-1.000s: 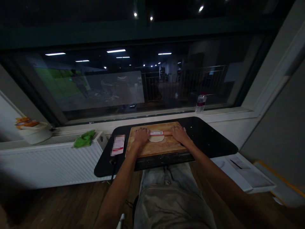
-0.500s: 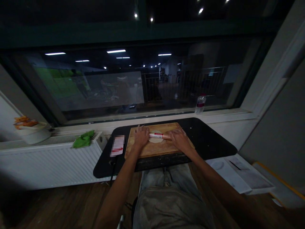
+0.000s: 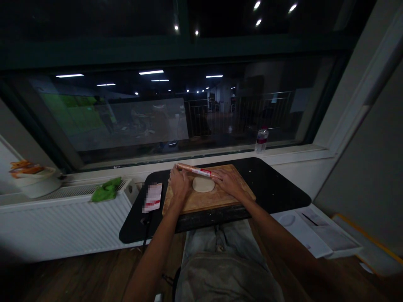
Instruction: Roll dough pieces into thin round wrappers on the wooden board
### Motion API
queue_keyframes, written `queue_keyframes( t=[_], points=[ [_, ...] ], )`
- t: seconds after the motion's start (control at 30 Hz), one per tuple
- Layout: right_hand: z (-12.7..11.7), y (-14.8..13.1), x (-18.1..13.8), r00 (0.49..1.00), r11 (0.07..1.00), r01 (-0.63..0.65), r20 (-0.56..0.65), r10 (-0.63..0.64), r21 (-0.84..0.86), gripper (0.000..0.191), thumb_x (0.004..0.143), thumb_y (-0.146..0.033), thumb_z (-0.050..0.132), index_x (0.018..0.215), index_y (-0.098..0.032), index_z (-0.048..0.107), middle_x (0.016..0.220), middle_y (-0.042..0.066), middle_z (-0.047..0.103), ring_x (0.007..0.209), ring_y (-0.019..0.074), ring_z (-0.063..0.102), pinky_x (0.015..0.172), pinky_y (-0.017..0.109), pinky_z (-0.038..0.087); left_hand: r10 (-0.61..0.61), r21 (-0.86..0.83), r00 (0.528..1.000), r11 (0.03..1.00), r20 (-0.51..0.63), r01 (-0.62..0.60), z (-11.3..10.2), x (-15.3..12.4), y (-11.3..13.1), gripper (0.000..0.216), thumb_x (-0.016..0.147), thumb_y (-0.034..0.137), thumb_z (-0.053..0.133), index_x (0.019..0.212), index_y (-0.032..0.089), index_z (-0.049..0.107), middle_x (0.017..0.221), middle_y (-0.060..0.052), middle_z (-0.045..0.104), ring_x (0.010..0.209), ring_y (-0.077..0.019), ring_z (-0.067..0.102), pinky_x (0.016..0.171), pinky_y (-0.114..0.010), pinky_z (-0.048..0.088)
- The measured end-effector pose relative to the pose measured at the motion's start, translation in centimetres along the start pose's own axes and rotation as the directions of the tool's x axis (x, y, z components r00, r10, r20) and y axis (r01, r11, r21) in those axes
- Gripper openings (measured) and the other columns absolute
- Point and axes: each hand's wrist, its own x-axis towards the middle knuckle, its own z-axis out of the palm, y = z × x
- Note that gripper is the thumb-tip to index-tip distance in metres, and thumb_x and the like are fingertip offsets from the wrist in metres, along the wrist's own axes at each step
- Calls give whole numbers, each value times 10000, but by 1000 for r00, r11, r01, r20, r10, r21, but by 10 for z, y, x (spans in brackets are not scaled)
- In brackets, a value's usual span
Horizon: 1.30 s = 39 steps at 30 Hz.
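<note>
A wooden rolling pin (image 3: 201, 172) with a red and white label lies slantwise above the far edge of a flat round of dough (image 3: 203, 184). My right hand (image 3: 227, 181) is closed around the pin's right end. At its left end, my left hand (image 3: 180, 183) is curled against the pin, the fingers partly hidden; the tip of the pin shows just above them. Beneath both hands is a wooden cutting board (image 3: 201, 203), and the dough rests flat on it, its top now largely uncovered.
The board is on a black table (image 3: 277, 184) against the window sill. A pink and white packet (image 3: 153, 197) lies left of it. A green cloth (image 3: 106, 189) is on the radiator (image 3: 69, 226), near a white pot (image 3: 37, 183). A bottle (image 3: 261, 140) stands on the sill. White boxes (image 3: 315, 230) sit lower right.
The rolling pin has moved off the middle of the dough toward its far side and now slants, left end farther away. Both hands shifted with it, and the view moved slightly.
</note>
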Motion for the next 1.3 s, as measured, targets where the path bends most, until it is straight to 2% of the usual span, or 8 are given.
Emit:
queue_keyframes(
  t=[0.07,0.13,0.23,0.5,0.83,0.97,1.13,1.3],
  points=[
    [1,-3,0,999,999,-44,-21,44,8,433,1132,-372,543,1506,-201,680,1502,108,708,1360,245,652,1150,334,478,-29,-112,999,993,29,32,0,0,1,546,1156,317,244,1609,115,470,1427,-223,701,1312,-302,681,1067,-426,550],
    [0,-4,-3,993,995,-104,-47,103,-8,435,1134,-385,542,1512,-218,676,1497,102,713,1353,256,664,1135,337,493,68,-162,988,986,139,-45,3,-1,2,503,1156,315,256,1422,127,639,1286,-201,768,1213,-299,724,1033,-412,548],
    [-4,-4,-8,982,985,-171,-88,167,-32,426,1131,-379,544,1504,-224,683,1477,98,731,1325,280,689,1110,349,512,249,-233,939,953,235,-194,9,-4,2,406,1140,333,367,1274,169,714,1280,-165,780,1224,-295,717,1063,-414,520],
    [2,-1,-8,978,984,-170,-112,176,59,404,1125,-380,559,1474,-240,705,1414,99,767,1256,277,729,1068,337,541,402,-253,877,906,262,-339,13,-11,-3,483,1010,541,673,1368,216,690,1459,-159,697,1409,-368,590,1207,-557,411],
    [6,6,-9,984,982,-113,-123,132,154,405,1112,-393,591,1469,-239,703,1389,105,775,1236,273,738,1058,352,553,501,-460,803,825,324,-329,8,-11,-2,487,1065,502,574,1465,250,695,1459,-107,733,1368,-320,639,1245,-524,434],
    [6,7,-9,986,985,-96,-123,114,145,406,1118,-407,590,1472,-242,701,1362,107,785,1212,280,749,1042,353,555,529,-437,768,823,362,-362,-2,-17,4,688,1005,659,629,1545,234,635,1553,-121,669,1450,-357,577,1276,-538,398],
    [7,9,-10,982,987,-101,-144,119,125,409,1130,-440,568,1467,-256,708,1339,109,795,1192,287,754,1031,357,554,629,-438,678,768,381,-467,-7,-26,13,965,878,799,726,1664,288,497,1725,-107,498,1585,-382,440,1328,-543,321],
    [9,11,-9,986,988,-33,-158,57,153,385,1127,-403,559,1437,-239,717,1360,103,783,1194,268,744,1044,355,555,605,-436,706,783,367,-444,0,-26,12,957,906,775,710,1680,269,464,1727,-120,494,1591,-386,429,1332,-574,301]
  ],
)
